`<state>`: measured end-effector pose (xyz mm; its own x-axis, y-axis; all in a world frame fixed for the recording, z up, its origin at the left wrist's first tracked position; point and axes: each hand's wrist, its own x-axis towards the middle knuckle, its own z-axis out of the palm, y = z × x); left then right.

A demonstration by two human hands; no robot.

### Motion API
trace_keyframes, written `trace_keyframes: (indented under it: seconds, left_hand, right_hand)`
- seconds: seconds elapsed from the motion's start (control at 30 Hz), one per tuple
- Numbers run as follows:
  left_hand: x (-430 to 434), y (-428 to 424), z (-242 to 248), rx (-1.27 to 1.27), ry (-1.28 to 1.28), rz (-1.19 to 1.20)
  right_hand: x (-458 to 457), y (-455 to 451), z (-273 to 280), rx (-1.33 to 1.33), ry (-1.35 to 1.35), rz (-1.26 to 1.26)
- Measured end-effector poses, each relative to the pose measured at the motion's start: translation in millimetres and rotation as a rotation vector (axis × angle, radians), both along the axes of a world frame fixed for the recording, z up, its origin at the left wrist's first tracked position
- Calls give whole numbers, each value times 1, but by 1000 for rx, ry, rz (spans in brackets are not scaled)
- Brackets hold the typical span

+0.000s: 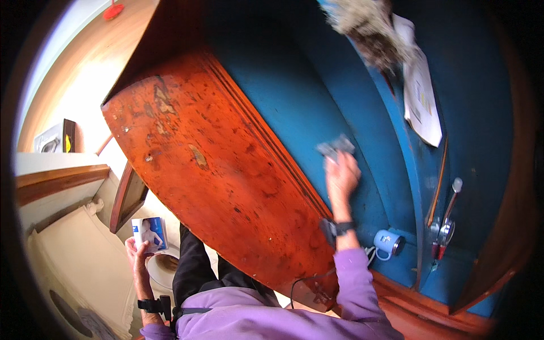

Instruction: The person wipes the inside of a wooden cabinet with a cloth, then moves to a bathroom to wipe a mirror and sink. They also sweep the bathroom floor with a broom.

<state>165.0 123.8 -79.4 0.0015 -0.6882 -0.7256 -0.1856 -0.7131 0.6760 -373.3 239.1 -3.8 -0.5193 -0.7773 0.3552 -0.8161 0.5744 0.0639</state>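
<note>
In my left hand (138, 255), low on the left, is a small blue-and-white box (148, 234) with a torso pictured on it and some writing. My right hand (343, 175) reaches over the blue interior (272, 106) of a wooden cabinet. Its fingers grip a small grey, shiny packet (336, 146), too blurred to name exactly. Below that hand spreads a worn reddish-orange wooden panel (229, 178), scuffed and chipped, with grooves along its inner edge. A light blue mug (383, 245) lies near my right forearm.
Beyond a blue divider (406, 148) are a white paper packet (420, 102), a thin wooden stick (437, 182) and red-handled tools (442, 242). Fluffy beige-brown material (369, 34) hangs above. A black cable (297, 281) crosses the panel's lower edge. Cream fabric (80, 250) lies at left.
</note>
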Motion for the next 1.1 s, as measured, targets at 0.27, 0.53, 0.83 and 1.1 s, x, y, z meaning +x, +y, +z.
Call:
trace_keyframes:
  seconds: [0.27, 0.53, 0.83, 1.1]
  left_hand:
    - [15, 3, 0, -90, -100, 53]
    - [9, 17, -13, -21, -10, 56]
    - [58, 33, -28, -54, -132, 253]
    - [60, 41, -31, -4, -226, 342]
  right_hand:
    - [52, -103, -6, -185, -376, 342]
    - [-9, 90, 38, 62, -365, -434]
    - [-31, -248, 17, -56, 233, 393]
    - [-50, -372, -29, 192, 220, 292]
